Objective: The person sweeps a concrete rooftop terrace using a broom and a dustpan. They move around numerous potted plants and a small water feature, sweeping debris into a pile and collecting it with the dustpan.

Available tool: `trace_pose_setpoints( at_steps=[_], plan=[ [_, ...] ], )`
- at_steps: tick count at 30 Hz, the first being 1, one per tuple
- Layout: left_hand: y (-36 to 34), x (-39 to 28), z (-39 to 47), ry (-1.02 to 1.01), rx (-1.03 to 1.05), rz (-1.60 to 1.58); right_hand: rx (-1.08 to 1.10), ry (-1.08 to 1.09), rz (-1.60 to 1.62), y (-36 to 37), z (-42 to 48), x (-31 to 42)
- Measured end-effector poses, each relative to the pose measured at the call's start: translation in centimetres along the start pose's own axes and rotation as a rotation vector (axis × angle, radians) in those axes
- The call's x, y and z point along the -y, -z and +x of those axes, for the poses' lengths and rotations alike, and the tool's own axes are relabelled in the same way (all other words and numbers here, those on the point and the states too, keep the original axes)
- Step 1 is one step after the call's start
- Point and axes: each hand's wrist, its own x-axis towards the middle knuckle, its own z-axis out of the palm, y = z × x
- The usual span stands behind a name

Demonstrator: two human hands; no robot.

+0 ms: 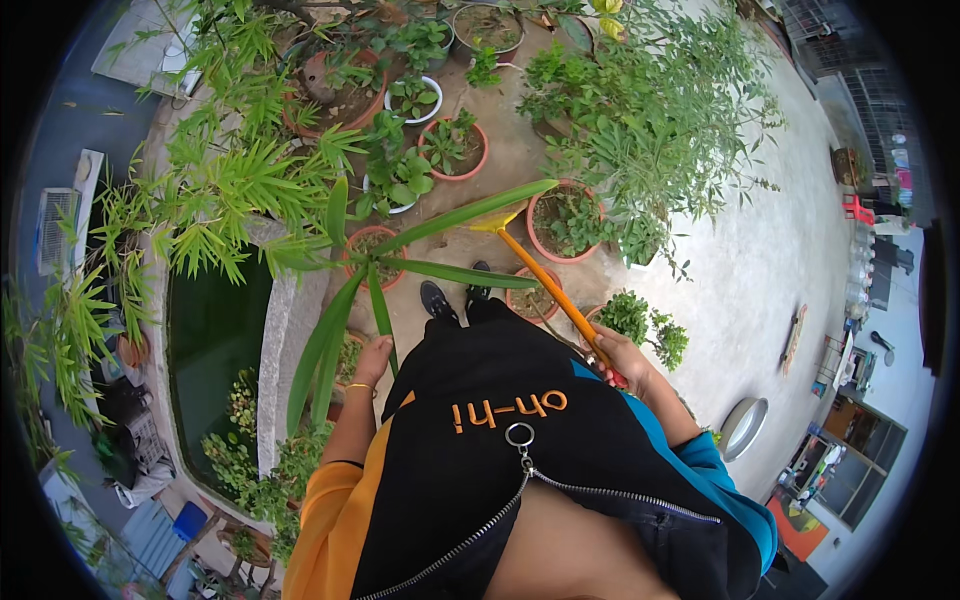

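Note:
My right hand is closed around the lower end of an orange handle that leads up to a yellow, fan-shaped tool head. Something with red parts shows under the same hand; its kind is unclear. My left hand is at the left of my trousers, fingers curled, right beside a narrow hanging leaf of a long-leaved plant. Whether the fingers pinch that leaf cannot be told. Another long leaf crosses near the tool head.
Potted plants stand ahead, among them one in a terracotta-coloured pot and one in a white-rimmed pot. A concrete wall edges a pond at left. Leafy branches overhang it. A round metal-rimmed object is at right.

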Motion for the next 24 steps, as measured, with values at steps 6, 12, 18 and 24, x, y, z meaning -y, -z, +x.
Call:
trace_pose_setpoints(
  at_steps=[6,12,18,24],
  plan=[
    [-0.1,2.1,-1.4,-0.049,-0.056,0.079,0.023,0.000,0.167,-1.2,5.2,0.4],
    [0.8,3.0,-2.5,-0.008,-0.071,0.098,0.081,-0.069,0.013,-3.8,11.2,-1.6],
    [0.4,4.2,-2.0,0.038,-0.063,-0.007,0.070,-0.027,-0.151,-1.8,1.0,1.9],
    [-0.1,2.1,-2.0,0.053,-0.002,-0.002,-0.068,0.070,-0.193,-3.4,7.0,-2.1]
  ],
)
